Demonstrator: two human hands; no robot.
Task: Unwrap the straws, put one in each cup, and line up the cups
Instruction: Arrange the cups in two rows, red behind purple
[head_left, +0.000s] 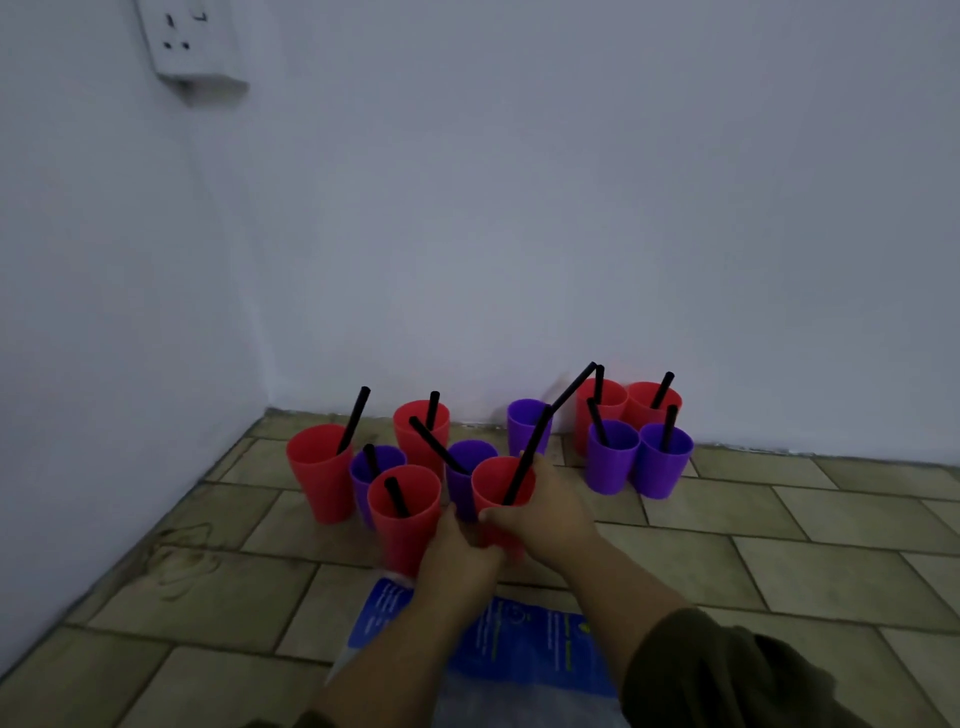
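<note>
Several red and purple cups stand on the tiled floor near the wall, most with a black straw in them. My right hand (545, 512) is wrapped around a red cup (498, 486) that holds a long bent black straw (530, 452). My left hand (460, 558) grips the lower part of the same cup, right beside another red cup (405, 514). A purple cup (527, 423) stands behind my hands, and whether a straw is in it is unclear. At the right, two red cups and two purple cups (613, 462) form a tight group.
A blue and clear plastic straw packet (519, 644) lies on the floor under my forearms. The wall corner is at the back left, with a white wall socket (187, 44) high up. Bare floor tiles (831, 545) stretch to the right.
</note>
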